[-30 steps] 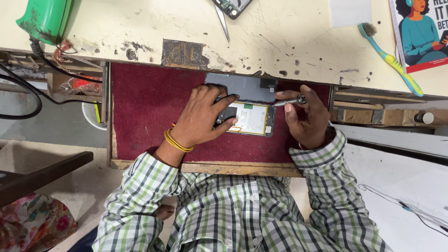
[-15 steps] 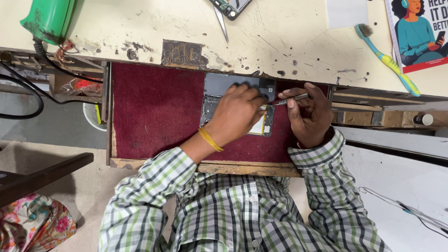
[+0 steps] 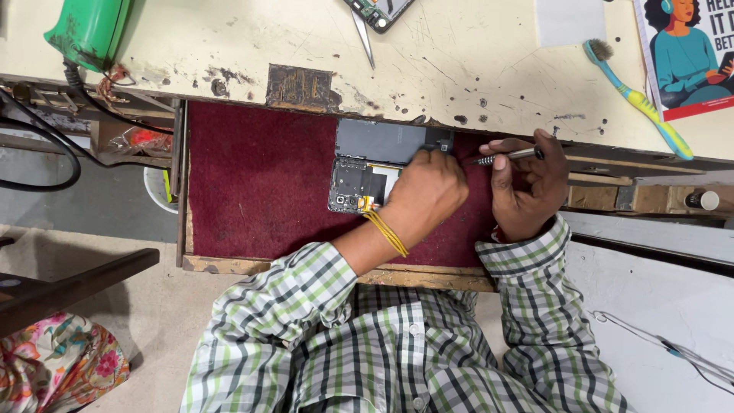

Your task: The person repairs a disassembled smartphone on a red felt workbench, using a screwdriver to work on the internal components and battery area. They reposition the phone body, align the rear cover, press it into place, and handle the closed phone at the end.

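Centrally in the frame, the left hand [image 3: 424,195] is pressing curled fingers on the opened phone [image 3: 367,172] lying on the red mat [image 3: 260,183], while the right hand [image 3: 527,187] is pinching a screwdriver [image 3: 508,157] beside it.

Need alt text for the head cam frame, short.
A person's left hand presses on an opened phone lying on a dark red mat, while the right hand holds a small screwdriver at the phone's edge. A toothbrush and green tool lie on the worn bench above.
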Available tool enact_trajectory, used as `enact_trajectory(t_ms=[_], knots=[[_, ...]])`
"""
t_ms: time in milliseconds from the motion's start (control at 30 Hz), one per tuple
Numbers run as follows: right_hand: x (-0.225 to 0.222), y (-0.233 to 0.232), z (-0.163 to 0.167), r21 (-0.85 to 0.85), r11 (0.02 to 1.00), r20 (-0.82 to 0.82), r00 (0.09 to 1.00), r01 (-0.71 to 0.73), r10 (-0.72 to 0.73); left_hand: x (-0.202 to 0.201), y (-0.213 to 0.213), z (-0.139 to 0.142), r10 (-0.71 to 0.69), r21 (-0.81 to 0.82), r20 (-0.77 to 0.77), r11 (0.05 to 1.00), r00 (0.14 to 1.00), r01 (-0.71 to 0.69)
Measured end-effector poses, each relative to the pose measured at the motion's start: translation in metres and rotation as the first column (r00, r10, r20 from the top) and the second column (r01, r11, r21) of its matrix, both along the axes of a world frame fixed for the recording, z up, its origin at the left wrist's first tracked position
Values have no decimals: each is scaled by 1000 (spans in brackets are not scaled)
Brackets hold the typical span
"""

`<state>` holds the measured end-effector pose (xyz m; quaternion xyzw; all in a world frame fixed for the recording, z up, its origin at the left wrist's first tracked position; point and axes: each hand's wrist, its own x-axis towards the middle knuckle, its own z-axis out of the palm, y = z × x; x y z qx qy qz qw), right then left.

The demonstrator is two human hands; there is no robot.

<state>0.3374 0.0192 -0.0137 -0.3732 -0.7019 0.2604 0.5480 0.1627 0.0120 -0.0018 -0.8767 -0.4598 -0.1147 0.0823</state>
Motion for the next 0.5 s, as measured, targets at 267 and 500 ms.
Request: enact_trajectory(t_ms=[267, 500], knots=[[3, -1, -1, -8, 1000, -1, 1000, 7, -7, 17, 12, -9, 85, -120, -90, 988, 992, -95], [10, 0, -3, -30, 999, -42, 999, 29, -31, 7, 6, -12, 61, -30, -117, 997, 991, -65]])
